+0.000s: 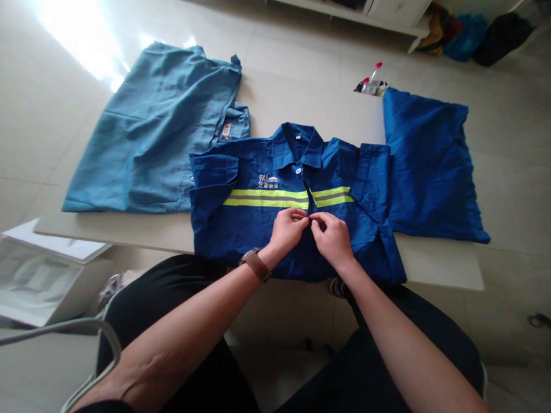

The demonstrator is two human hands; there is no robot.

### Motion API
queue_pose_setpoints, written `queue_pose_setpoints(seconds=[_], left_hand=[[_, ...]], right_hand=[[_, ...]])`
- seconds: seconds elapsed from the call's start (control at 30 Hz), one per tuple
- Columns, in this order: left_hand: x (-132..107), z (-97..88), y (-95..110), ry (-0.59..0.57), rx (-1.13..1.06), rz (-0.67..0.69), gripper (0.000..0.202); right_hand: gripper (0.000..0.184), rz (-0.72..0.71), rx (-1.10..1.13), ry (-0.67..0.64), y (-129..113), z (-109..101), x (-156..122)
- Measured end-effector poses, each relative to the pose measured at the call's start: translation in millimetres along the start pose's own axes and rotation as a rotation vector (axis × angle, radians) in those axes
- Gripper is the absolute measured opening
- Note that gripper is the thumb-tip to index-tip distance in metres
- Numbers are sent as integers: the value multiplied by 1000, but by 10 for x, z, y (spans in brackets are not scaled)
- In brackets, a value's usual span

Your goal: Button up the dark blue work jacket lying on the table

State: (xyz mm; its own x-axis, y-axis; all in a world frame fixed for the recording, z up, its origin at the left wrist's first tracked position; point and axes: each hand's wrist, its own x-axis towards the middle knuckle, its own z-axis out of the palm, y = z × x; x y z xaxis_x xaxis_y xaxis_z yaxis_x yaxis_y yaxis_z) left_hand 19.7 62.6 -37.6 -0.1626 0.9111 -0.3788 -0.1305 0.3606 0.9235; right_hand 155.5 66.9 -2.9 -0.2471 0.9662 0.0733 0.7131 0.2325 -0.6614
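Observation:
A dark blue work shirt (240, 226) with yellow and grey reflective stripes lies front-up on a low white table (440, 267), its collar pointing away from me. My left hand (287, 227) pinches the left edge of the shirt's front placket just below the stripes. My right hand (331, 236) pinches the right edge at the same spot, fingertips meeting those of the left. A brown watch sits on my left wrist. Whether a button is between the fingers is hidden.
A light blue garment (159, 132) lies spread on the table's left. A folded dark blue garment (430, 165) lies at the right. Small bottles with red caps (371, 82) stand at the far edge. A white box (38, 269) sits on the floor at left.

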Motion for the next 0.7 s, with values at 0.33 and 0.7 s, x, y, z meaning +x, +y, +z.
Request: queue_pose_setpoints(seconds=[0.33, 0.7], left_hand=[[-29, 28, 48, 21, -86, 17, 10], [-55, -6, 99, 13, -125, 84, 20]], right_hand=[[15, 56, -7, 25, -21, -30, 12], [14, 74, 89, 40, -23, -28, 46]])
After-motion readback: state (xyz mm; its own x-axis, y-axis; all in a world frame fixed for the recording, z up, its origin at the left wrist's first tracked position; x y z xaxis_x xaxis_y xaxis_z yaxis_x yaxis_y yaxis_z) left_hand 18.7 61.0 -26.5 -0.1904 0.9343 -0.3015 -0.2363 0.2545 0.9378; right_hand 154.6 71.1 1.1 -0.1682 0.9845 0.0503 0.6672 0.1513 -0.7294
